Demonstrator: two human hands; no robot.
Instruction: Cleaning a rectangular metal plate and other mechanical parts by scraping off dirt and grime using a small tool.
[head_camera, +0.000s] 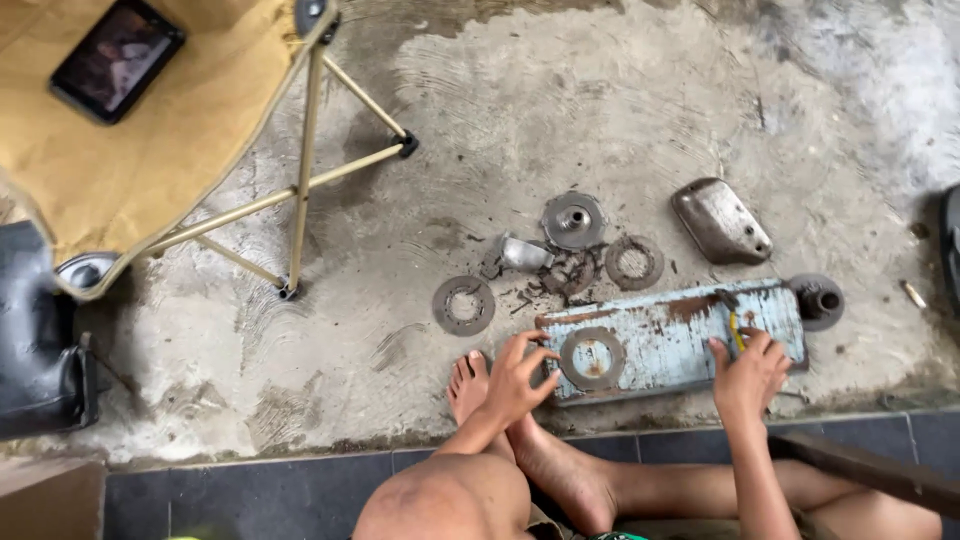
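A rusty pale-blue metal plate (670, 335) lies on the concrete floor in front of me. A round friction disc (592, 357) rests on its left part. My left hand (518, 378) touches the plate's left edge, fingertips against the disc's rim. My right hand (748, 372) sits on the plate's right part, fingers closed on a thin yellow-handled tool (735, 330). My bare feet (468, 385) lie beside the plate, under my left hand.
Loose clutch parts lie beyond the plate: a ring disc (463, 305), another ring (634, 262), a hub plate (574, 220), a small metal bracket (524, 253), a grey metal cover (721, 221) and a round hub (818, 301). A folding chair (150, 130) holds a phone (116, 58).
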